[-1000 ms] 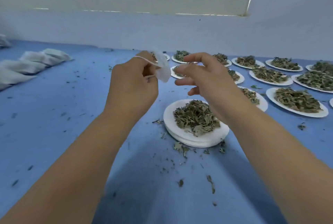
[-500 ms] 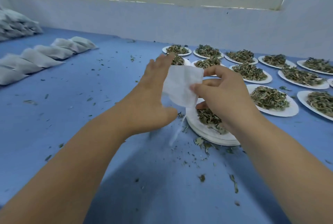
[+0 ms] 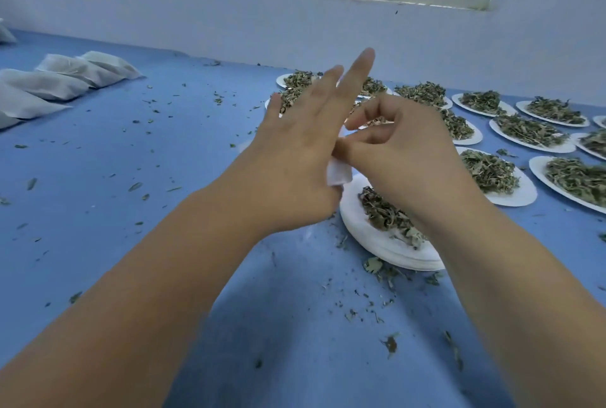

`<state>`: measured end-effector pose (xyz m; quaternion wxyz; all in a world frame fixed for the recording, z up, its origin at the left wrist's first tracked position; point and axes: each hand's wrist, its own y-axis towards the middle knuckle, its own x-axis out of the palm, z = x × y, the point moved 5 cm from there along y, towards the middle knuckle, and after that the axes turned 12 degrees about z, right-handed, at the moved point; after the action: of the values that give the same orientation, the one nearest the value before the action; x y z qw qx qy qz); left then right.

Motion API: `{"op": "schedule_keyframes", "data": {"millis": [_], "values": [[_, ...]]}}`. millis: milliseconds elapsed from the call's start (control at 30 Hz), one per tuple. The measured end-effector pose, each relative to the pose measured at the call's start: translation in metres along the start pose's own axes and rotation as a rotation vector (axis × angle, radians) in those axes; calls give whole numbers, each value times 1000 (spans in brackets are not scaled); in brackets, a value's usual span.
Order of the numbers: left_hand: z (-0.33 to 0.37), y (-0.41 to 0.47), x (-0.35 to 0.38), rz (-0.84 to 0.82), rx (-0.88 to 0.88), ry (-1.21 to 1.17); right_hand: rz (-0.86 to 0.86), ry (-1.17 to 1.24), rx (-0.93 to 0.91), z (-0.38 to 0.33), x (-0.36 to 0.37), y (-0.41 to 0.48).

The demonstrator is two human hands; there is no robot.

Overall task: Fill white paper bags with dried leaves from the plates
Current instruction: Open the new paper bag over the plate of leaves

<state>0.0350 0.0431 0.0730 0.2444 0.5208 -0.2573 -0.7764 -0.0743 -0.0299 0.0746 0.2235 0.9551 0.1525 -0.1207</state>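
A small white paper bag is caught between my two hands, and only its lower corner shows. My left hand has its fingers stretched out straight and upward, with the thumb tucked under the bag. My right hand pinches the bag's upper edge with curled fingertips. Both hands hover just above the nearest stack of white plates, which carries a pile of dried leaves. The rest of the bag is hidden behind my hands.
Several more white plates of dried leaves stand in rows at the right and behind my hands. Filled white bags lie in a row at the far left. Leaf crumbs are scattered over the blue table. A wall runs along the back.
The unfolded bag held up between my hands is now bunched low between them. My left fingers have straightened upward, and my right fingertips have closed on the bag's edge.
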Motion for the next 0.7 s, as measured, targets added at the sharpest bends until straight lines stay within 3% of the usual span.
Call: {"op": "schedule_keyframes", "data": {"millis": [167, 300, 433, 567, 700], "values": [[-26, -8, 8, 34, -149, -160, 48, 50, -37, 6, -3, -6], [-32, -8, 13, 98, -69, -90, 71, -24, -104, 10, 10, -13], [-43, -13, 13, 123, -179, -125, 221, -221, -285, 1, 7, -20], [-53, -12, 13, 179, -233, -146, 165, -325, -415, -6, 9, -28], [-50, -14, 16, 165, -220, -137, 133, -354, -375, -3, 13, -29]]}}
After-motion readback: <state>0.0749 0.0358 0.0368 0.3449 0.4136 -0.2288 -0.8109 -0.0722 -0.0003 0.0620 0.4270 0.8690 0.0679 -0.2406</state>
